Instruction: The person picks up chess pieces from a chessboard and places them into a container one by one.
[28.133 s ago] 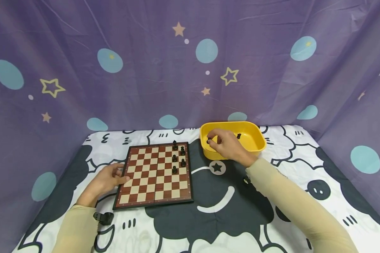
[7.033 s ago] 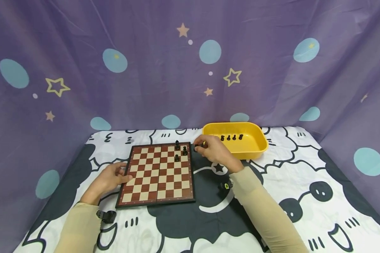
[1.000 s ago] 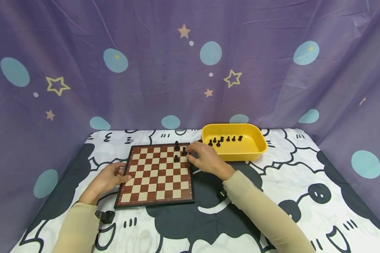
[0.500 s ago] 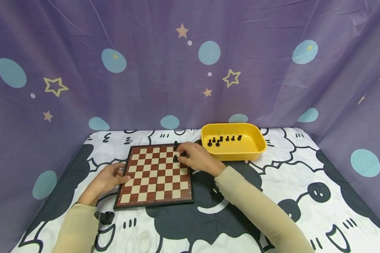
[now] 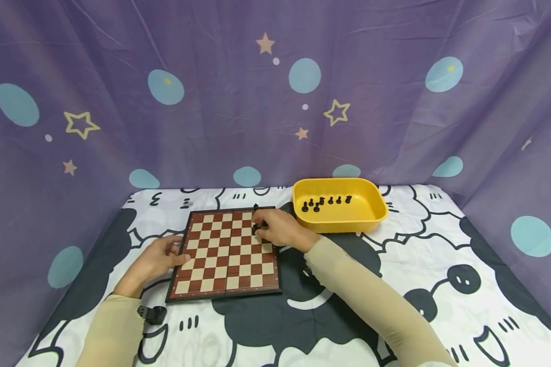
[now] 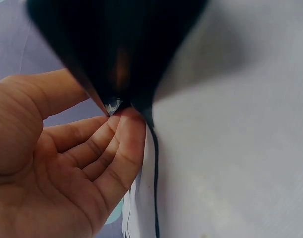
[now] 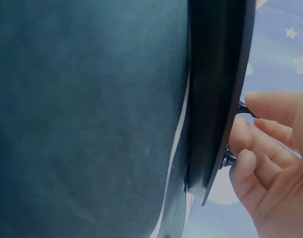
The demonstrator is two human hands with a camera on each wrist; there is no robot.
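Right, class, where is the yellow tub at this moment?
In the head view, the yellow tub sits towards the back, to the right of the chessboard and close to the right hand.

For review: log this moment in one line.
left hand: grips red-cream square chessboard; right hand: at black chess pieces, grip unclear; yellow rectangular tray: similar pieces inside

curtained nook, rm type unclear, purple star-print curtain (image 5: 372,137), b&w cartoon-print cloth (image 5: 275,321)
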